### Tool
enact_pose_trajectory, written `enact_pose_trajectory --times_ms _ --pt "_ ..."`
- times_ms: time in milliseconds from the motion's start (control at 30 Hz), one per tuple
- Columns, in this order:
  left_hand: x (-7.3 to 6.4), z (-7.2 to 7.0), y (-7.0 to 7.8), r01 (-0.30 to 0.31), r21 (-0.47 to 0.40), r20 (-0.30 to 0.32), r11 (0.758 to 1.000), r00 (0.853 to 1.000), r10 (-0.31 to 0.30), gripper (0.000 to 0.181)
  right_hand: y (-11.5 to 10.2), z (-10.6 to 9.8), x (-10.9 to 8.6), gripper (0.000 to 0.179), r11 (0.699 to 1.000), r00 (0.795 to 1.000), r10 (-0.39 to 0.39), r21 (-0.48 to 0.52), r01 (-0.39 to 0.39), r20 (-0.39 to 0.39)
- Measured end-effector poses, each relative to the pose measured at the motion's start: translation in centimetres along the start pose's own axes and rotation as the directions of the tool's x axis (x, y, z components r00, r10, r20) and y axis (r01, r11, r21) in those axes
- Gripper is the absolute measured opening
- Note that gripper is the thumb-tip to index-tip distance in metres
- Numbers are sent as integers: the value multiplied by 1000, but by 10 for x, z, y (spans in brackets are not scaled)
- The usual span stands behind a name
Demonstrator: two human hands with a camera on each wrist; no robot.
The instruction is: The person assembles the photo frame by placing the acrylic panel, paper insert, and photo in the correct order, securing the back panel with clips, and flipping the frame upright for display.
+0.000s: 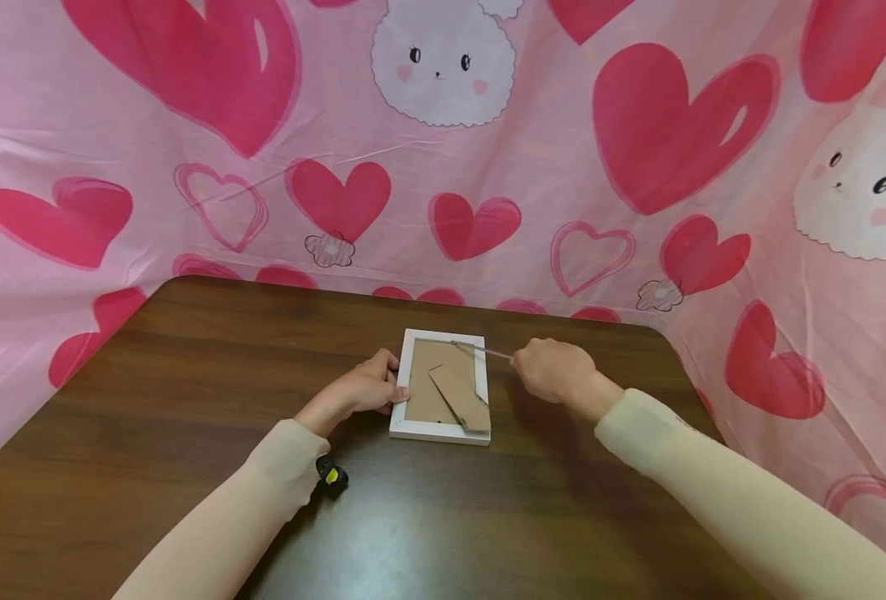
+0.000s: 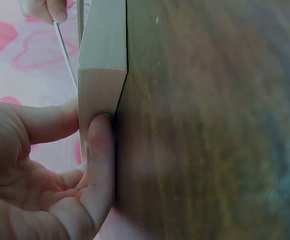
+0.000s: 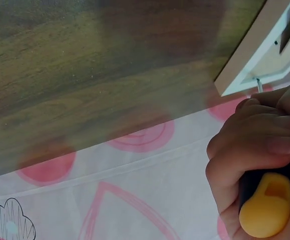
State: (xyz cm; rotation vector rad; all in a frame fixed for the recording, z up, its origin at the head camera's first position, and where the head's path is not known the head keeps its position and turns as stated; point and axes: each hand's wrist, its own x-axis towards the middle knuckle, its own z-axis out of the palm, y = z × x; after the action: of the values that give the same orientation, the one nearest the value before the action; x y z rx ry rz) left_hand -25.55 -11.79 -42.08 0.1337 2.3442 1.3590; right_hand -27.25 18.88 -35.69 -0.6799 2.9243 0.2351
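A white picture frame (image 1: 427, 430) lies face down on the table, its brown backing board (image 1: 422, 375) and slanted stand flap (image 1: 463, 390) showing. My left hand (image 1: 363, 386) grips its left side. In the left wrist view, the thumb is on the frame's back and a fingertip (image 2: 102, 132) presses the outer edge (image 2: 99, 85). My right hand (image 1: 558, 368) holds a screwdriver, fingers curled round its black and yellow handle (image 3: 265, 215). The thin metal shaft (image 1: 493, 353) reaches left over the frame's rim, its tip at the backing's top edge. The exact tip contact is too small to tell.
The dark wooden table (image 1: 262, 350) extends on all sides of the frame. A pink curtain with hearts (image 1: 476, 225) hangs behind its far edge and along the sides. A small black and yellow device (image 1: 332, 477) sits at the left wrist.
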Motion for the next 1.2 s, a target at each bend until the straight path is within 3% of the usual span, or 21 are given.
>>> enact_pose_trajectory --times_ms 233,667,867,1100,1200 --pt "-1 0 1 -8 1 -8 1000 1000 8 47 -8 7 -6 18 998 999 -20 -58 18 -43" --pt "0 0 -1 14 5 -18 1000 1000 -14 48 -21 20 -14 20 989 979 -63 -145 35 -194" --pt "1 0 -1 7 1 -18 1000 1000 -7 47 -29 26 -20 21 982 954 -68 -190 12 -291" --pt "1 0 0 8 7 -15 1000 1000 -7 48 -37 35 -24 24 976 912 -73 -215 -18 -404" --pt "1 0 1 9 7 -14 1000 1000 -9 48 -40 37 -25 26 982 911 -50 -188 -30 -409"
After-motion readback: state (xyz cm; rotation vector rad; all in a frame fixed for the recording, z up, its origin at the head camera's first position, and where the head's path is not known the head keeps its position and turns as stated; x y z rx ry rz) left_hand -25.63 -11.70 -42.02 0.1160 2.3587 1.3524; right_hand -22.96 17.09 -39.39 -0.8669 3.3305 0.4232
